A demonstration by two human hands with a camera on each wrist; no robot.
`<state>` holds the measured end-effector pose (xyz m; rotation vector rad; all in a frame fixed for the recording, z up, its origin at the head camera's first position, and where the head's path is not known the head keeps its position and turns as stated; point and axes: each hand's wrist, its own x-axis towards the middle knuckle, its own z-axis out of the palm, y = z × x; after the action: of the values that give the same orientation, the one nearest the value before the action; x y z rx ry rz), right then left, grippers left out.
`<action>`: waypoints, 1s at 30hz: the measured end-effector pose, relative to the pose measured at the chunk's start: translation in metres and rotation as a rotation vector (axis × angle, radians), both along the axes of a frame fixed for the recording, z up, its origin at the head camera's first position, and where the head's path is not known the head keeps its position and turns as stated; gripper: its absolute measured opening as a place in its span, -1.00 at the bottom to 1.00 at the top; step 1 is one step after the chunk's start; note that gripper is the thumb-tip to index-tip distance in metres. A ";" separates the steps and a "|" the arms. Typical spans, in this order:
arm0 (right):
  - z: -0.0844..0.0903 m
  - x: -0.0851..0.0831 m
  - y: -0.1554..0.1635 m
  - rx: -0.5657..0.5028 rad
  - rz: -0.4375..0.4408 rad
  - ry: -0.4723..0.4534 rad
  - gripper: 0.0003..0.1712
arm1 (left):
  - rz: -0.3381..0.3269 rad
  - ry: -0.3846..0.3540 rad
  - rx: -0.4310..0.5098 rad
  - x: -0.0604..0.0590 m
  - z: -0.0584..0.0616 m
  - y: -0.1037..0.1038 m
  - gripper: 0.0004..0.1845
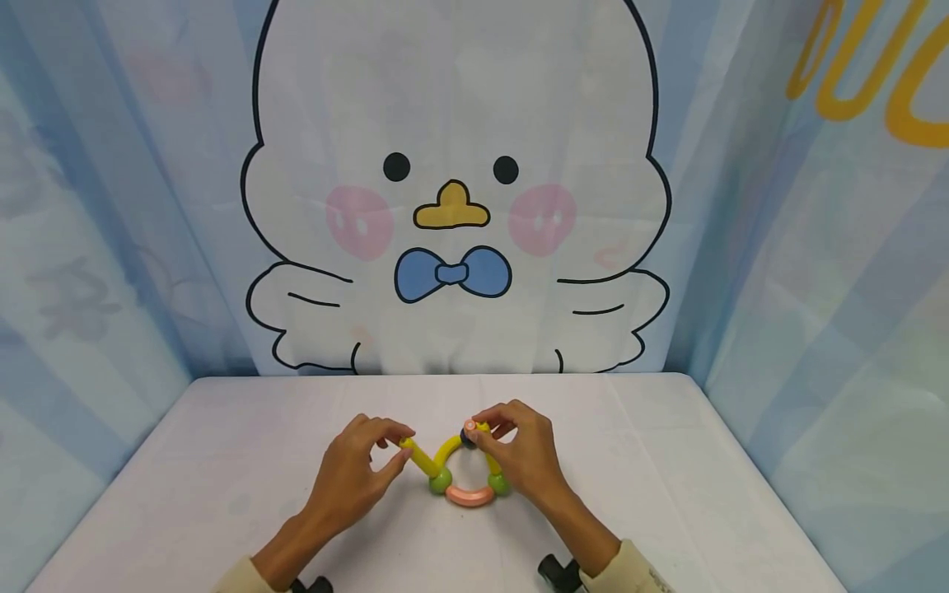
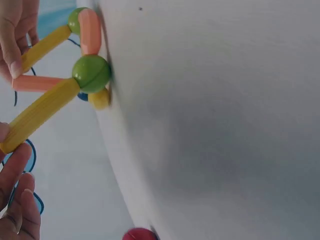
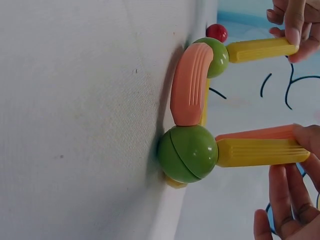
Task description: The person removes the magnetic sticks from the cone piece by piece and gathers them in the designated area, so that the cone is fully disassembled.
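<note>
A white table (image 1: 667, 461) is seen, covered by a pale cloth with faint creases, set against a backdrop wall. Near its middle, a toy assembly of rods and balls (image 1: 463, 478) is rested on the cloth: two green balls (image 1: 441, 482) are joined by a curved pink rod (image 1: 471, 496), touching the surface. A small red ball (image 2: 140, 234) is seen lying on the table, apart from the assembly.

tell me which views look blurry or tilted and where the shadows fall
Head view: sharp, evenly lit, with soft shadows under both hands, left hand and right hand. Left wrist view: rotated sideways, the table soft and blurred. Right wrist view: also rotated, the green ball crisp, casting a dark shadow on the cloth.
</note>
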<state>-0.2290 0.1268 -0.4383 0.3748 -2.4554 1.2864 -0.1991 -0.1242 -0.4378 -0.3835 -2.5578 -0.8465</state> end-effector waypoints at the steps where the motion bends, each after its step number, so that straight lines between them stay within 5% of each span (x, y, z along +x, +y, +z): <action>1: 0.000 0.000 0.000 -0.002 0.003 0.001 -0.84 | 0.006 -0.017 -0.008 0.001 0.000 -0.002 -0.73; 12: 0.001 0.001 0.000 0.000 0.002 0.005 -0.85 | 0.024 -0.095 -0.129 0.009 -0.004 -0.028 -0.75; 23: 0.000 0.000 0.001 0.006 0.009 0.009 -0.84 | 0.004 -0.346 -0.234 0.001 -0.012 -0.038 -0.77; 30: -0.001 0.000 0.000 0.002 0.013 0.011 -0.83 | -0.019 -0.418 -0.270 -0.004 -0.019 -0.039 -0.77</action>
<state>-0.2288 0.1269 -0.4389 0.3983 -2.4496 1.2842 -0.2033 -0.1629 -0.4563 -0.3380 -3.0764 -0.6397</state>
